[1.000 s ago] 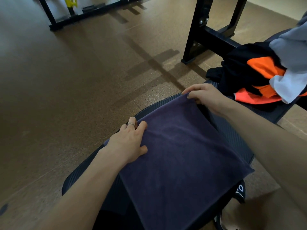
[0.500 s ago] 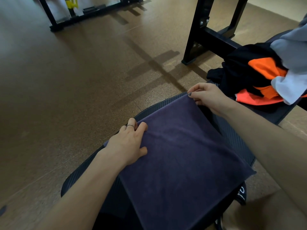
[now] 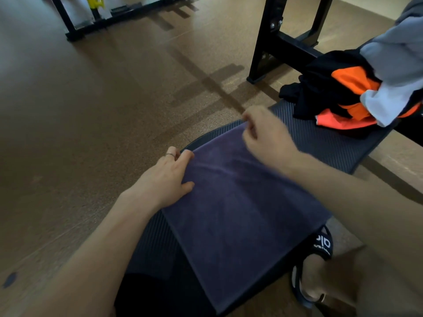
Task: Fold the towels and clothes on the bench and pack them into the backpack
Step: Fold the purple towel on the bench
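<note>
A dark purple towel (image 3: 238, 209) lies folded into a flat square on the black ribbed bench (image 3: 320, 143) in front of me. My left hand (image 3: 167, 179) rests flat on the towel's left edge, fingers straight, a ring on one finger. My right hand (image 3: 265, 133), blurred by motion, pinches the towel's far corner with curled fingers. A heap of clothes (image 3: 357, 88), black, orange and grey-white, sits on the bench at the far right. No backpack shows in the head view.
Brown speckled floor (image 3: 91, 110) spreads to the left and ahead. A black metal frame leg (image 3: 263, 42) stands on the floor just beyond the bench. A second black frame (image 3: 68, 21) is at the top left. My foot in a black sandal (image 3: 320, 248) is at the lower right.
My right hand has lifted slightly at the towel's far corner and curled into a pinch. The left hand stays pressed on the left edge.
</note>
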The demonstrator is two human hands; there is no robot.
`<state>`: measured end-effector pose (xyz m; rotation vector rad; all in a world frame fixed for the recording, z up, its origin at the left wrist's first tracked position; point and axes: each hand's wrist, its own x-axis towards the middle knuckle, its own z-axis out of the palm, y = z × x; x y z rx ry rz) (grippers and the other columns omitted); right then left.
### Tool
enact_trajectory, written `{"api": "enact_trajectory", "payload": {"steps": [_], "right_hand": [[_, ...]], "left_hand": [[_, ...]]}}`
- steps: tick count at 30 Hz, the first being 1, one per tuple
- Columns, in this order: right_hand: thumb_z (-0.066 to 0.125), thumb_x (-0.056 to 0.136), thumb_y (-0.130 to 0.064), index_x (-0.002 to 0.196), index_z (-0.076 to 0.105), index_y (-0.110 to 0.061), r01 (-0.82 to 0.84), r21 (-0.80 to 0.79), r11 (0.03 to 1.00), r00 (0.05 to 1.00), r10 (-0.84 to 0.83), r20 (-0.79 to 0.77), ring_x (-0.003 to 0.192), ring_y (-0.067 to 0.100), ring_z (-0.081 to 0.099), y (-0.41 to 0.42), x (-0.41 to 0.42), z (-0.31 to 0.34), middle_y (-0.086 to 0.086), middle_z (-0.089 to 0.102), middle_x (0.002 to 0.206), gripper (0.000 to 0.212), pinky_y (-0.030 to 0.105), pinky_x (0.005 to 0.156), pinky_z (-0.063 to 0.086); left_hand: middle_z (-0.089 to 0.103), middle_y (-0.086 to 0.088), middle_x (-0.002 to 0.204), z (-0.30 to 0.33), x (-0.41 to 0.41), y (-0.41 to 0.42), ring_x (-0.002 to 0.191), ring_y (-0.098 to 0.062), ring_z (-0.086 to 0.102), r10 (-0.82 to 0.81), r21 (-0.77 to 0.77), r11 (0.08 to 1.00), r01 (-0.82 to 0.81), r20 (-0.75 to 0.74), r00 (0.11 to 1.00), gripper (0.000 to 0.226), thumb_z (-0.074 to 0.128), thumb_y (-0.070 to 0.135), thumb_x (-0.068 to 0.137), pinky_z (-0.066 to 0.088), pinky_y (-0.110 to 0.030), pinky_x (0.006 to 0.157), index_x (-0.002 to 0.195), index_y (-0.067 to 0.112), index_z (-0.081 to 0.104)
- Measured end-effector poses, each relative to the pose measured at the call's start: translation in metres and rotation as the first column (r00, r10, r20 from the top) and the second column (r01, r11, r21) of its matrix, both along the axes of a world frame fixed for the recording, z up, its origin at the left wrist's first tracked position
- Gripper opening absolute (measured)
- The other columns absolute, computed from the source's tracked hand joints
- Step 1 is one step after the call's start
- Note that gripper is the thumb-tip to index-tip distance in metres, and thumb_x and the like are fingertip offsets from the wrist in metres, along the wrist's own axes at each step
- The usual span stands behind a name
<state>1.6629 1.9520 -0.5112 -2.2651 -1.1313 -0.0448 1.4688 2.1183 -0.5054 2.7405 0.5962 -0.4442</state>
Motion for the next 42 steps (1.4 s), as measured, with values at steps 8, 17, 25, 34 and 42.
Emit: {"api": "enact_trajectory", "payload": {"steps": [8,17,25,34,42], "right_hand": [[0.054,0.087,-0.039,0.096,0.046,-0.021,-0.527,-0.32,0.787,0.843,0.533,-0.078,0.08,0.024,0.056,-0.094,-0.218,-0.005,0.001,0.053,0.091,0.022,0.038,0.064,0.048],[0.064,0.085,-0.029,0.111,0.05,-0.017,-0.357,-0.521,0.775,0.88,0.467,0.092,0.071,0.025,0.056,-0.098,-0.268,-0.033,0.004,0.057,0.087,0.031,0.037,0.053,0.047],[0.057,0.095,-0.012,0.125,0.042,-0.01,-0.282,-0.695,0.661,0.864,0.49,0.115,0.083,0.027,0.057,-0.086,-0.279,-0.001,0.013,0.055,0.103,0.034,0.033,0.045,0.024],[0.057,0.093,-0.019,0.113,0.051,-0.014,-0.313,-0.632,0.709,0.917,0.398,-0.007,0.08,0.029,0.059,-0.094,-0.259,0.013,0.01,0.055,0.099,0.022,0.034,0.053,0.033],[0.05,0.086,-0.013,0.083,0.037,-0.025,-0.243,-0.31,0.919,0.961,0.184,-0.208,0.072,0.021,0.053,-0.142,-0.197,0.043,-0.006,0.05,0.079,0.017,0.036,0.061,0.043]], "left_hand": [[0.032,-0.019,0.146,-0.01,-0.054,0.017,0.135,-0.042,0.036,0.229,0.02,0.973,-0.229,-0.106,0.968,0.072,0.062,0.049,0.095,0.036,-0.052,0.111,0.15,0.023,0.024],[0.058,-0.018,0.129,-0.024,-0.069,0.025,0.118,-0.03,0.052,0.427,-0.179,0.903,-0.392,0.256,0.867,0.04,0.058,0.019,0.098,0.042,-0.037,0.093,0.135,0.007,0.048],[0.061,-0.008,0.116,-0.017,-0.061,0.019,0.104,-0.023,0.055,0.566,-0.288,0.814,-0.503,0.204,0.799,0.036,0.066,0.022,0.095,0.042,-0.034,0.085,0.126,0.006,0.058],[0.06,-0.012,0.102,-0.009,-0.055,0.02,0.087,-0.027,0.061,0.65,-0.489,0.716,-0.498,0.208,0.731,0.012,0.051,0.009,0.095,0.058,-0.047,0.084,0.107,0.014,0.05],[0.058,-0.007,0.092,0.026,-0.032,-0.005,0.072,-0.018,0.055,0.651,-0.692,0.668,-0.274,0.365,0.665,0.022,0.041,0.001,0.099,0.05,-0.032,0.066,0.096,0.016,0.056]]}}
